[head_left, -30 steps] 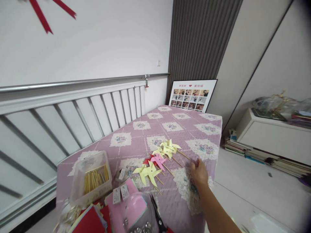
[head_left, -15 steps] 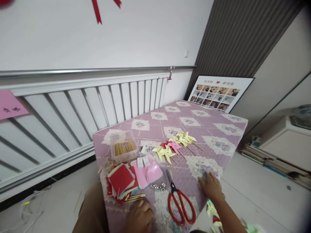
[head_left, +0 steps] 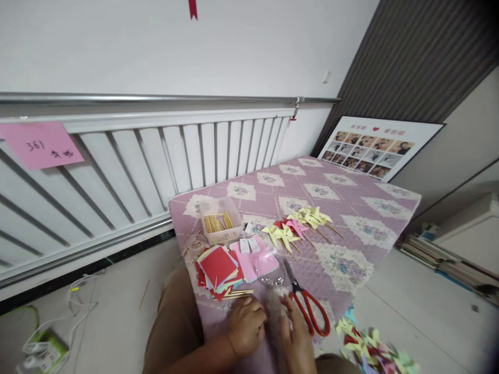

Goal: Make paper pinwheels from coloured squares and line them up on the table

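Observation:
My left hand point(head_left: 246, 324) rests at the near edge of the table with its fingers curled in, just below a few thin wooden sticks point(head_left: 236, 294); whatever may be inside the fingers is hidden. Beside it on the right, my right hand point(head_left: 297, 340) has its fingers stretched forward and apart, with nothing seen in them. It is close to the handles of red-handled scissors point(head_left: 307, 306), whose blades point away from me. Ahead of my hands lie small silver metal pieces point(head_left: 278, 282) by a clear round lid point(head_left: 268, 265). A stack of coloured paper squares point(head_left: 219, 266), red on top, sits left.
A clear plastic box point(head_left: 221, 237) holds short sticks. Several paper pinwheels point(head_left: 283, 235) lie on the flowered tablecloth point(head_left: 351, 259); more pinwheels point(head_left: 370, 343) are piled low on the right. A white radiator point(head_left: 218, 150) borders the far side, and a photo board point(head_left: 374, 148) leans behind.
My right hand has come from the table's right edge to the near middle, beside the scissors and my left hand. My left hand stays curled near the sticks. The view has turned left.

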{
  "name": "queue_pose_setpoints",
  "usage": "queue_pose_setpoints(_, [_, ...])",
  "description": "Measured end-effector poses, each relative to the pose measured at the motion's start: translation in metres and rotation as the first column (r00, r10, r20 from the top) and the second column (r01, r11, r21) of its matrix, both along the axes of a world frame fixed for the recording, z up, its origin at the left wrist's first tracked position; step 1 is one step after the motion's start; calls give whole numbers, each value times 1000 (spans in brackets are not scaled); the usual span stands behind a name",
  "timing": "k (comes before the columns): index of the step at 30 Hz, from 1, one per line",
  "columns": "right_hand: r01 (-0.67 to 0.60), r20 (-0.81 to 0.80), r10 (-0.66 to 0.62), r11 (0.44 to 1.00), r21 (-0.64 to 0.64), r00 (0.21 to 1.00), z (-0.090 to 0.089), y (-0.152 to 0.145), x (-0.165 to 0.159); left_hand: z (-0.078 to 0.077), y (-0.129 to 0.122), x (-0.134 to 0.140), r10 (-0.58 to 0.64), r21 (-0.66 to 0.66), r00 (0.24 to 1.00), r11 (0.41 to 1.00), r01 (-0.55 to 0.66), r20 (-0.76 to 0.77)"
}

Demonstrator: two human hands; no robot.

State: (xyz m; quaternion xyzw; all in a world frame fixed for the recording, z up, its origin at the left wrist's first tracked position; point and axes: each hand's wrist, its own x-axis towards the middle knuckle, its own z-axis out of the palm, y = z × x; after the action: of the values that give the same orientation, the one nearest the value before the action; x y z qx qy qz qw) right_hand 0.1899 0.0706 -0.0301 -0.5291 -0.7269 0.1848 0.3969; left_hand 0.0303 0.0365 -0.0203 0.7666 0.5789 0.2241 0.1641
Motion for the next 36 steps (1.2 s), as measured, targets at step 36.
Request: queue_pose_setpoints(36, [-141,322,101,985,103,941,-13,-15,-29,20,17,-123,507,-8,858,861,-509,84])
